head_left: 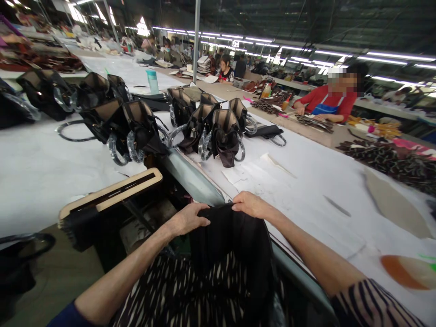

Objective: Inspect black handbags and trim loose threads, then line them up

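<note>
A black handbag (235, 236) is held up in front of my lap, its upper edge stretched between my two hands. My left hand (190, 219) pinches the edge on the left, thumb on the near side. On the right, my right hand (250, 205) grips the same edge between thumb and fingers. Patterned dark cloth with pale streaks (177, 290) shows below and behind the bag. Left of my hands stands a machine arm with a pale wooden rim (155, 175) around a dark slot. The lower part of the bag is too dark to make out.
Several black handbags with plastic-wrapped handles (225, 136) stand on the white-covered table (306, 200). A teal bottle (152, 81) is behind them. Across the table, a co-worker in a red top (320, 100) handles dark strips. Another dark bag (20, 263) lies at lower left.
</note>
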`<state>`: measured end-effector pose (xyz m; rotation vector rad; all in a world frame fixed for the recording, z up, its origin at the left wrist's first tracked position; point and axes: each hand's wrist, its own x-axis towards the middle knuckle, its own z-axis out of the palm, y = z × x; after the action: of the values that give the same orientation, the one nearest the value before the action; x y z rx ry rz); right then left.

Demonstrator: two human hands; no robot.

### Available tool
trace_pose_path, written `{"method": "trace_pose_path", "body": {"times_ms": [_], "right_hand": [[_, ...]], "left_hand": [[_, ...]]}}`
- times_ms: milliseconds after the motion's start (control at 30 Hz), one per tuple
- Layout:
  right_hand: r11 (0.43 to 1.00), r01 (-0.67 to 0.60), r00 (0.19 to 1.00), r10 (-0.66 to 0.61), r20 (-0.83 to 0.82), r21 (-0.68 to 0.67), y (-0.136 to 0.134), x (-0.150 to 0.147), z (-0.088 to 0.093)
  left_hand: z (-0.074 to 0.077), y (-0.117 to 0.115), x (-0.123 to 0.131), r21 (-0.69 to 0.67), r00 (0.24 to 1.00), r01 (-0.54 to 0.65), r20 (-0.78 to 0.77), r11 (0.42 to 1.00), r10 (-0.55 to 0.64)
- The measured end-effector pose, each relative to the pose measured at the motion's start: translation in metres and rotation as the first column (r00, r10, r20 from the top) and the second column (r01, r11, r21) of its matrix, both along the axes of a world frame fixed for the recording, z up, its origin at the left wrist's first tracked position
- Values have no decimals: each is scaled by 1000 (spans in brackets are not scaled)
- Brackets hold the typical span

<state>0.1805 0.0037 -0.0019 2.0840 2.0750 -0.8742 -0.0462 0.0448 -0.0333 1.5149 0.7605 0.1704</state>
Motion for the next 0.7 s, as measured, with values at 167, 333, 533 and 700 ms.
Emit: {"method": "trace_pose_path", "body": {"times_ms": [167,333,533,700], "right_hand": [[999,37,999,-36,11,-29,4,-6,0],[997,72,997,-74,39,40,-36,-21,21],[983,140,984,-151,91,121,-97,-29,57],[970,233,960,-240,146,65,-127,-25,60]], "left_hand": [[-26,14,3,-136,999,-26,18,990,29],[-23,4,-4,-159,999,-37,29,987,43],[7,-25,-3,-168,995,60,95,984,-44],[10,-42,13,-123,982,134,153,983,-114]]}}
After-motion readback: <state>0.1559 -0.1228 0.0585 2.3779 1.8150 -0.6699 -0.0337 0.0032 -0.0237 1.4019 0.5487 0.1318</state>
